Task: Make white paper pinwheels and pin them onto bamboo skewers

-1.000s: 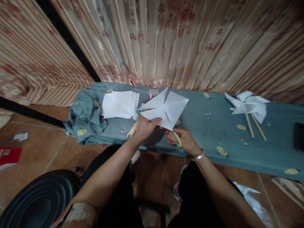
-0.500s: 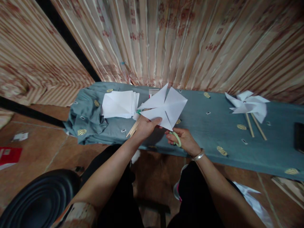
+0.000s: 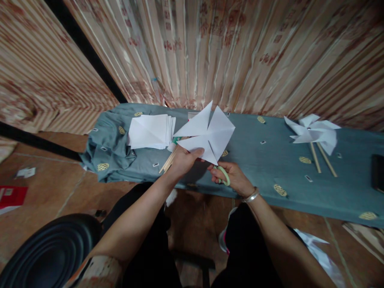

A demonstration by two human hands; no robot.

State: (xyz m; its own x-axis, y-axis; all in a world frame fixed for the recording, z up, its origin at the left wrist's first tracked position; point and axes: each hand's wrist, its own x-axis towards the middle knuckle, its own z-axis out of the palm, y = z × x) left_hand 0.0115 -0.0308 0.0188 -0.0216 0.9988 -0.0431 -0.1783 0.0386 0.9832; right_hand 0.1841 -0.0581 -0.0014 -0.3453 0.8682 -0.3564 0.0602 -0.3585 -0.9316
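Note:
My left hand (image 3: pixel 186 159) pinches a white paper sheet (image 3: pixel 220 130) near its centre-left edge, thumb on top. Slits run from the sheet's corners toward its middle, splitting it into pointed flaps. In my right hand (image 3: pixel 229 175) are scissors (image 3: pixel 224 176) with pale green handles, held at the paper's lower corner; the blades are mostly hidden by the paper and fingers. Left of the held sheet lies a stack of white paper (image 3: pixel 149 132). Thin wooden sticks (image 3: pixel 167 163) rest beside my left wrist, partly covered.
Finished-looking paper pinwheels (image 3: pixel 313 130) on wooden sticks lie at the right of the cloth-covered surface (image 3: pixel 258 164). A dark object (image 3: pixel 377 173) sits at its right end. A black round stool (image 3: pixel 51 254) stands on the floor at lower left. Curtains (image 3: pixel 210 52) hang behind.
The slit paper has shifted slightly, its upper flaps tilting a little up and left. Both hands stay nearly in place, and the scissors remain at the lower corner.

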